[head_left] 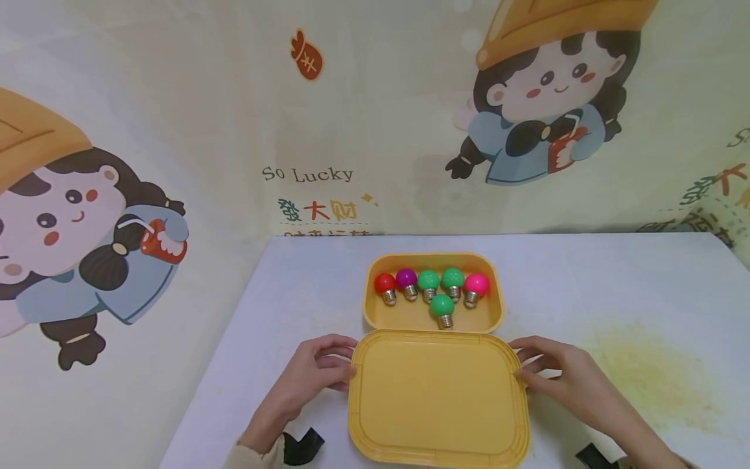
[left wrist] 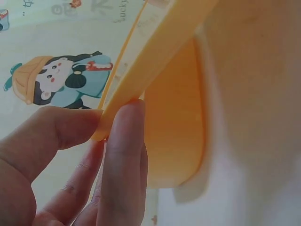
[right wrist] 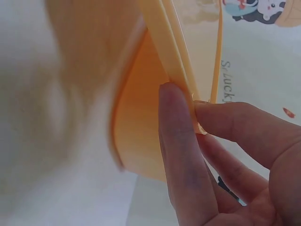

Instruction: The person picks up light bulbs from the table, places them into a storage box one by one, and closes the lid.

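A yellow rectangular lid [head_left: 438, 397] with rounded corners is held between both hands, in front of a yellow box [head_left: 404, 320]. My left hand [head_left: 313, 372] pinches its left edge between thumb and fingers, seen close up in the left wrist view. At the opposite edge my right hand [head_left: 562, 371] pinches it the same way. Inside the box lie several small round light bulbs with metal screw bases: a red bulb [head_left: 385, 284], a purple bulb [head_left: 406, 279], green bulbs such as one [head_left: 442, 305] nearer the front, and a pink bulb [head_left: 476, 284].
Box and lid are over a white-covered table [head_left: 293, 286], with a yellowish stain [head_left: 656, 371] on its right side. Behind the table hangs a printed cloth [head_left: 375, 111] with cartoon figures and lettering. Black straps [head_left: 303, 447] show near both wrists.
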Tool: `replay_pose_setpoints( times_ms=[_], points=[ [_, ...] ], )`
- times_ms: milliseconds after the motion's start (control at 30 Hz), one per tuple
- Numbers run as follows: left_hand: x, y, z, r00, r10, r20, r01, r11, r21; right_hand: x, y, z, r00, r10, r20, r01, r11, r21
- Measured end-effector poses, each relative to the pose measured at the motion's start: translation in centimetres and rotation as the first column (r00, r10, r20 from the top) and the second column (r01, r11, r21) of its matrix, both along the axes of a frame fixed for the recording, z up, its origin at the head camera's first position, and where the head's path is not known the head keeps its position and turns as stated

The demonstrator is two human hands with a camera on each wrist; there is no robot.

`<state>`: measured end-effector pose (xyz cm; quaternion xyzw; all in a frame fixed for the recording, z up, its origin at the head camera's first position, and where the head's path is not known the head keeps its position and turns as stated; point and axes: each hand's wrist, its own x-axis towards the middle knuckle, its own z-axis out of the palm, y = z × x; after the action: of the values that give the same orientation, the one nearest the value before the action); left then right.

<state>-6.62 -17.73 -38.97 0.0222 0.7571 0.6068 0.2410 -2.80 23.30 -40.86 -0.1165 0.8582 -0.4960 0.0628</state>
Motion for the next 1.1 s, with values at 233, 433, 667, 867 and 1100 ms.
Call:
replay_pose_setpoints(
  times_ms=[233,433,667,867,1100],
  points=[
    [-0.8,0.2,1.3,0.998,-0.018,-0.063,0.018,1.000,0.006,-0.6,0.3,1.9,1.000,-0.030,-0.005,0.030,0.999,0.026],
    [-1.5,0.4,2.2,0.994,0.000,-0.112,-0.001,1.000,-0.004,-1.4,0.5,3.2,0.998,-0.034,-0.049,0.036,0.999,0.038],
    [-2.0,0.8,3.4,0.986,0.007,-0.167,-0.011,1.000,-0.021,-1.9,0.7,4.0,0.991,-0.039,-0.131,0.047,0.997,0.054],
    [-2.3,1.0,4.0,0.976,0.013,-0.216,-0.025,0.998,-0.051,-2.4,0.7,4.6,0.983,-0.039,-0.178,0.053,0.996,0.076],
    [-2.8,1.5,5.3,0.961,0.038,-0.274,-0.056,0.997,-0.060,-3.0,0.9,5.7,0.971,-0.072,-0.228,0.100,0.989,0.114]
  ],
)
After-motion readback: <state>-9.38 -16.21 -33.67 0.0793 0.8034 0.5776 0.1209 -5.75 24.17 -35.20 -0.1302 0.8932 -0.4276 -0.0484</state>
